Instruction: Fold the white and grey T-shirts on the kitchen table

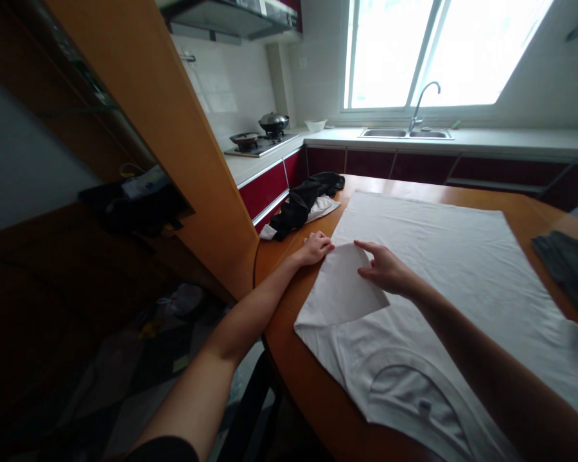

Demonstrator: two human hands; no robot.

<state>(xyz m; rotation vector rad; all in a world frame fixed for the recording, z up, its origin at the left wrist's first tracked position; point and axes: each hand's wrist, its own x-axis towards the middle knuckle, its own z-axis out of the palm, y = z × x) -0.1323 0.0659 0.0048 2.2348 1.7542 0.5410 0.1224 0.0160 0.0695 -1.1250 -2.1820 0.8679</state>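
Observation:
A white T-shirt (438, 250) lies spread on the wooden table, its round neckline (414, 385) toward me. One sleeve (344, 289) is folded inward over the shirt's body on the left. My left hand (313, 248) rests at the shirt's left edge, palm down, its slightly bent fingertips touching the cloth. On the folded sleeve lies my right hand (385, 268), index finger and thumb stretched apart, the other fingers partly hidden. Both hands press on the fabric without lifting it.
Black and white clothes (306, 205) are heaped at the table's (289, 321) far left edge. Dark grey folded clothing (568, 269) lies at the right. A wooden panel (197, 167) rises on the left. Behind are a stove (262, 146) with pans and a sink (407, 133).

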